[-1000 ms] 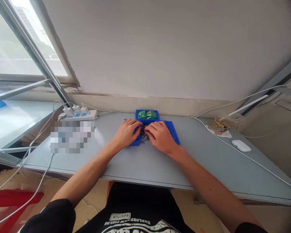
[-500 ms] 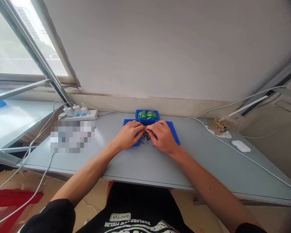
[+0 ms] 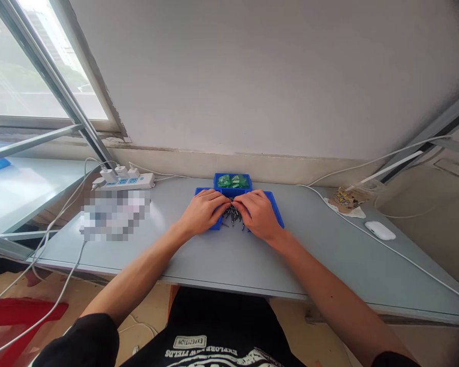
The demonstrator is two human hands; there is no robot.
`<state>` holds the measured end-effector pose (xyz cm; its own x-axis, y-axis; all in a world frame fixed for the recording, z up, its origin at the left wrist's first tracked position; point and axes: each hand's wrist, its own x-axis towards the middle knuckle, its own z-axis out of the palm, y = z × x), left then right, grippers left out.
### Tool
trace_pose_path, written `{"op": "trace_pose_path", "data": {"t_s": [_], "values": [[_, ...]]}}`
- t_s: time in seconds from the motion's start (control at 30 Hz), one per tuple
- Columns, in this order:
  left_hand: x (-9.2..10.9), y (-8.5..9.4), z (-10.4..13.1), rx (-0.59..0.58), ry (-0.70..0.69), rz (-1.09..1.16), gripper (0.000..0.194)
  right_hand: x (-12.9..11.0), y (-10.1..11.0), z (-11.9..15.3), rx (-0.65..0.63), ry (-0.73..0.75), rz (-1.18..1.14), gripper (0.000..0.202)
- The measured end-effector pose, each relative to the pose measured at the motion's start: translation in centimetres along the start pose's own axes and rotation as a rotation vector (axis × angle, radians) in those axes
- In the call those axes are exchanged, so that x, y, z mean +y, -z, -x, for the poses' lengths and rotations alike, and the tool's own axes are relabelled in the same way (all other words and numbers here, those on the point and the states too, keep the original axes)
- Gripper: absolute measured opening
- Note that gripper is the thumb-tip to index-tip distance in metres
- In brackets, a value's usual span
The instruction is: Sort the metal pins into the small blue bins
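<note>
My left hand (image 3: 203, 211) and my right hand (image 3: 257, 214) meet with their fingertips pinched together over a pile of small dark metal parts (image 3: 233, 216) on the grey table. Whatever is between the fingertips is too small to make out. Under and beside my left hand lies a blue tray (image 3: 215, 225); another blue tray (image 3: 274, 210) is partly covered by my right hand. Just behind the hands, a blue bin (image 3: 232, 192) holds green plastic packets (image 3: 237, 181).
A white power strip (image 3: 137, 182) with plugged-in chargers is at the back left, behind a blurred-out object (image 3: 112, 216). To the right are a white case (image 3: 380, 230), a cup (image 3: 346, 199) on a napkin and a long white cable (image 3: 390, 245).
My right hand's fingers have drawn in slightly and shifted, leaving more of the dark metal parts visible between the hands. My left hand has barely moved.
</note>
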<state>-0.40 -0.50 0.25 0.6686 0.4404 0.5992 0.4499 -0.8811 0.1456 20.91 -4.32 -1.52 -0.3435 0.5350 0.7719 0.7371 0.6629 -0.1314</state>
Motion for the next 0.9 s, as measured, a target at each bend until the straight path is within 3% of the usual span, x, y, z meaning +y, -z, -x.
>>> {"op": "trace_pose_path", "data": {"t_s": [0.5, 0.9], "values": [[0.06, -0.13, 0.01, 0.022, 0.004, -0.008, 0.030, -0.21, 0.01, -0.14, -0.050, -0.009, 0.042, 0.021], [0.18, 0.07, -0.09, 0.070, 0.056, -0.017, 0.032, -0.02, 0.04, -0.26, 0.000, -0.054, 0.051, 0.030]]}}
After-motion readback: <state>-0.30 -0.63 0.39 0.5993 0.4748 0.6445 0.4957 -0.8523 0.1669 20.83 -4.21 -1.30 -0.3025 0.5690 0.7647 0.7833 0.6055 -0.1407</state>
